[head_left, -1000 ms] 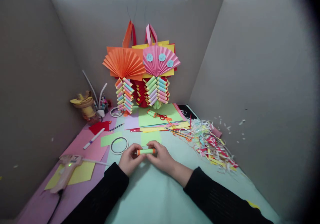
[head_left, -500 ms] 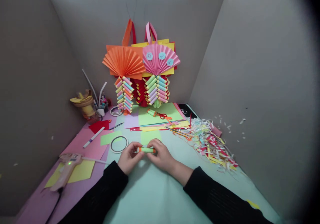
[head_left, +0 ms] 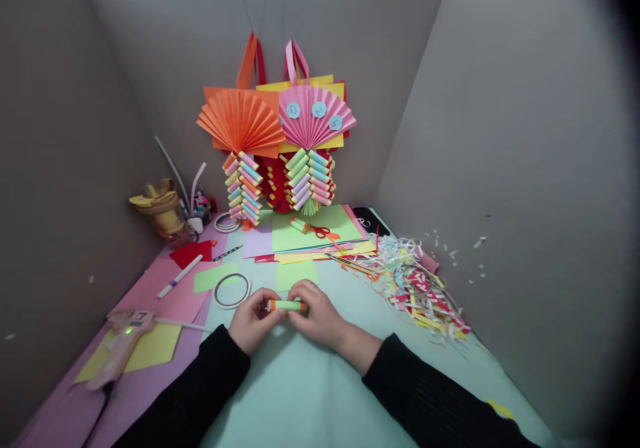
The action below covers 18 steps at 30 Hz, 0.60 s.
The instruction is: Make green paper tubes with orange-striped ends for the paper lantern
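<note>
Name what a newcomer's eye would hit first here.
Probably the orange pleated fan and pink pleated fan, hanging side by side against the back wall. Next, the heap of paper strips at the right of the table. Front and centre, the left grip and right grip hold a small green-and-orange roll.

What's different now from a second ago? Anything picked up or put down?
Little: the scene has slid slightly left in view, as if the camera turned right. Nothing was taken or let go. The left hand and right hand still hold the orange-ended green paper roll; the glue gun and scissors stayed put.
</note>
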Available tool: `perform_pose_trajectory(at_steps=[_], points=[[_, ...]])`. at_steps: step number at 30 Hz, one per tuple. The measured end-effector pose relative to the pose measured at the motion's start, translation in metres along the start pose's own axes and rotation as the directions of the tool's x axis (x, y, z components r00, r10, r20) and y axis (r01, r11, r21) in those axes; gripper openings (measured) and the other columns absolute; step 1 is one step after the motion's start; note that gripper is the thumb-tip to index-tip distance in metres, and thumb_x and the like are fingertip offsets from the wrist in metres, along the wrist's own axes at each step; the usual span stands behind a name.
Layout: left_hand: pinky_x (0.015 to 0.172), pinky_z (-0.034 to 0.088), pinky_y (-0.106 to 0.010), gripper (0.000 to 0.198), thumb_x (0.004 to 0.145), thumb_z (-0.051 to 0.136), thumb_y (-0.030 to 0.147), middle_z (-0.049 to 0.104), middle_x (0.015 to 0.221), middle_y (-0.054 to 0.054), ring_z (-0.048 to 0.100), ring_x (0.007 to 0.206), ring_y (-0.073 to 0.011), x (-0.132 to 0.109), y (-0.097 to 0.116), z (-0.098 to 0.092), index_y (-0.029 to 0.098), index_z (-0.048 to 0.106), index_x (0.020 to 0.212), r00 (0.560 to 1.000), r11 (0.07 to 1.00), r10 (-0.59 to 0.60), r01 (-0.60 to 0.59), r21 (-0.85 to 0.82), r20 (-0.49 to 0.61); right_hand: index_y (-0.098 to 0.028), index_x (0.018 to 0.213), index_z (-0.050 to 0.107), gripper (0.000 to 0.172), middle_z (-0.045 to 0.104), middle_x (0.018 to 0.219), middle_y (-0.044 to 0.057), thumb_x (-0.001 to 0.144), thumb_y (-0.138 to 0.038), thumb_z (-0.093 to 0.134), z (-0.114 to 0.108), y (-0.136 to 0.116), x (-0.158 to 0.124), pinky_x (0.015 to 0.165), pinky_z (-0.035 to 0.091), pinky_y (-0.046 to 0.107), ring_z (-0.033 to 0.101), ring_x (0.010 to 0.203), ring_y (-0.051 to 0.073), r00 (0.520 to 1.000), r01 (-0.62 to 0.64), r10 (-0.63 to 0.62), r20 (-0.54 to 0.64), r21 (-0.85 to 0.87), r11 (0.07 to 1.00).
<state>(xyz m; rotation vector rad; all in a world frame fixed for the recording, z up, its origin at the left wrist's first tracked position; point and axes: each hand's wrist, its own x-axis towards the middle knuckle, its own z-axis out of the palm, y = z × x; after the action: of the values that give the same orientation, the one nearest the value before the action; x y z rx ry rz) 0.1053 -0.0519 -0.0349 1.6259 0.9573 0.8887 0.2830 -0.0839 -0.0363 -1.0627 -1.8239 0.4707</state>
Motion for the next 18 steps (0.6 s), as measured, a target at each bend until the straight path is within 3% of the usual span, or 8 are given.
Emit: perform_pose_trajectory(at_steps=[7, 18], points=[[0.062, 0.043, -0.025, 0.036, 0.071, 0.067, 0.038, 0.05, 0.076, 0.001, 0.048, 0.069, -0.0128, 0.001, 0.0, 0.004, 0.016, 0.053, 0.097, 0.999, 0.996, -0.016, 0.013, -0.091, -0.03, -0.02, 0.085, 0.052, 0.018, 0.055, 0.088, 0.004, 0.071, -0.011, 0.059, 0.0, 0.003, 0.0, 0.078, 0.043, 0.032, 0.052, 0.086, 0.019, 1.0, -0.015, 0.015, -0.011, -0.007, 1.0], [0.055, 0.039, -0.022, 0.021, 0.066, 0.067, 0.032, 0.048, 0.067, 0.002, 0.045, 0.061, -0.0117, -0.005, 0.022, 0.002, 0.016, 0.057, 0.077, 0.996, 0.999, 0.041, -0.04, 0.019, -0.082, -0.021, 0.085, 0.051, 0.018, 0.055, 0.088, 0.004, 0.073, -0.011, 0.059, 0.001, 0.0, 0.0, 0.076, 0.043, 0.032, 0.051, 0.086, 0.019, 1.0, -0.018, 0.018, 0.022, 0.016, 1.0]])
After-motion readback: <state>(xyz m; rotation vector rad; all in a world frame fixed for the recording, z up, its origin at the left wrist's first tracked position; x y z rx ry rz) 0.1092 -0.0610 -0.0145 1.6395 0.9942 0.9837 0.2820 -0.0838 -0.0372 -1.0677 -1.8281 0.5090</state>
